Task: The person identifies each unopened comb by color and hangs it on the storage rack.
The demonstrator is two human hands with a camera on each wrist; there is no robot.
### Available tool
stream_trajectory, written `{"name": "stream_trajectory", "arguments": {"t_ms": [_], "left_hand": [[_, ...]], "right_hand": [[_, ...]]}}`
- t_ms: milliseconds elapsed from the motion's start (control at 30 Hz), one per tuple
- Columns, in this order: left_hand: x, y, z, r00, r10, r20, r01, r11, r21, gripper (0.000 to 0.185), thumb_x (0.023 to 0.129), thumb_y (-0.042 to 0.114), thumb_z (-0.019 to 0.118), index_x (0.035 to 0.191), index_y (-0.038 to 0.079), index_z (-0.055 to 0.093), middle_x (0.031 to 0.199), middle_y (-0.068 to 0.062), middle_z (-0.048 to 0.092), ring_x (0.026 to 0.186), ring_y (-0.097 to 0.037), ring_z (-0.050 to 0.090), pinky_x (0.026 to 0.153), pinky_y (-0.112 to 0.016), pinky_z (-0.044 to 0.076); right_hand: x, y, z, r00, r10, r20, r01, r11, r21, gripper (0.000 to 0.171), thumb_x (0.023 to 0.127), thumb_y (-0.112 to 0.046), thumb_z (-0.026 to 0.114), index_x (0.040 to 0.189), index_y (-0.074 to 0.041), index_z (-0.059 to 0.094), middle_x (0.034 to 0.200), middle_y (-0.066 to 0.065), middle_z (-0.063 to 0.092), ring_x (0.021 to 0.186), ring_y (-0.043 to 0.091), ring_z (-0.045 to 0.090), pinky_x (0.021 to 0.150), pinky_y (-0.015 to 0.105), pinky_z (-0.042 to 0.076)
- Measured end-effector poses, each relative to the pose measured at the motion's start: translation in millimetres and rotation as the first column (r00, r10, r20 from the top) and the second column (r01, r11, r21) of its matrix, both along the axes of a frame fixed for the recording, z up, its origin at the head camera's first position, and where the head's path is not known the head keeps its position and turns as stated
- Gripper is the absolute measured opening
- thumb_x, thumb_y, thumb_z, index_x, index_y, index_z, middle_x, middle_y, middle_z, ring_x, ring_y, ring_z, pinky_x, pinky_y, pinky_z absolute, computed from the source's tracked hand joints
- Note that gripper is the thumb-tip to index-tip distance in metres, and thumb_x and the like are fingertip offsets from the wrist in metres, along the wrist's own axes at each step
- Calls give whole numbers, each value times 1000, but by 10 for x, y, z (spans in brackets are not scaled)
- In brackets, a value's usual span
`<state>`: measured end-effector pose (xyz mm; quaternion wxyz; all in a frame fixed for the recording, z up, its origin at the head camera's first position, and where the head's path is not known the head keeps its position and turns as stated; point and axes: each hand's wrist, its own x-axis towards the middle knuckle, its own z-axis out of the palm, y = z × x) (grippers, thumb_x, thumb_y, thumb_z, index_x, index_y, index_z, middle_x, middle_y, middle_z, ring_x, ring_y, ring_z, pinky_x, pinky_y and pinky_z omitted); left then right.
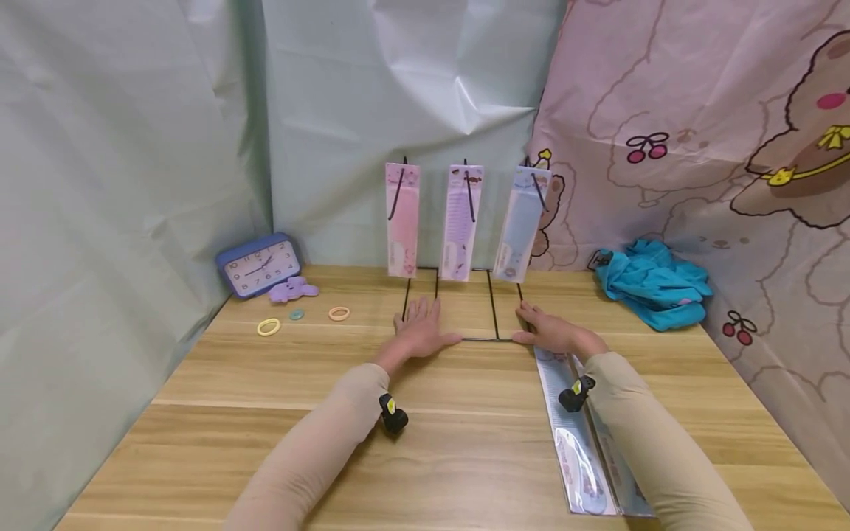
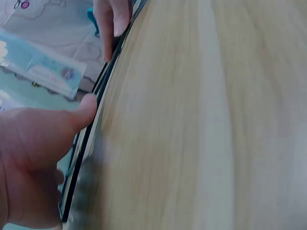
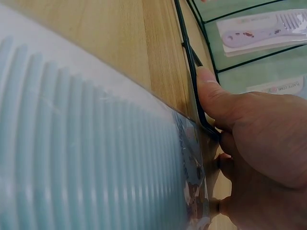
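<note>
Wire rack (image 1: 493, 305) is black with slim bars.

A black wire rack (image 1: 493, 304) is stood on its flat base; from its hooks are hung a pink pack (image 1: 403, 236), a lilac pack (image 1: 458, 228) and a blue pack (image 1: 516, 225) (combs, each sealed in a sleeve).

High head view, wrist close-ups, shared rack (image 1: 488, 339)

pink pack (image 1: 403, 243) | lilac pack (image 1: 457, 232) | pale-blue pack (image 1: 519, 230) | black rack (image 1: 493, 306) | turquoise cloth (image 1: 654, 287) | blue clock (image 1: 260, 265) with white face | wood-grain tabletop (image 1: 465, 442)
</note>
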<state>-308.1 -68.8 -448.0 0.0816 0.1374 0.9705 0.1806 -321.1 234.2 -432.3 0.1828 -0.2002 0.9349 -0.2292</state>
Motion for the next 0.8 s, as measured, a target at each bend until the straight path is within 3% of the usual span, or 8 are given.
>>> {"name": "stream_trajectory", "arguments": {"t_ms": [200,333,600,800], "left_hand": [[-59,-203,-2,991,-132,20,132,991,19,86,100,55,50,161,8,12,165,-21,6,150,-43,0,116,-68,6],[-97,-278,4,983,-184,9,184,983,21,82,101,52,50,160,6,16,164,-22,8,149,-46,2,116,-67,4],[-128,-293,73,971,-235,41,233,971,53,77,101,45,55,160,9,19,165,-21,7,150,-43,-1,120,-57,2],[-147,-282,116,966,-251,65,247,967,65,77,101,40,58,160,9,20,164,-22,7,149,-44,1,120,-57,4]], "right_hand": [[-8,0,-3,1000,8,4,-8,1000,1,81,102,-45,53,158,1,17,163,26,2,147,48,7,117,62,14],[-4,13,12,1000,-5,12,5,1000,1,81,102,-45,53,159,0,16,164,25,1,148,47,7,118,61,14],[-9,16,14,1000,3,20,-3,1000,-9,81,103,-44,54,159,0,15,164,25,0,148,45,4,118,60,12],[6,7,17,1000,-9,24,10,1000,-13,81,102,-44,54,159,-1,15,164,23,0,149,45,4,118,60,11]]}}
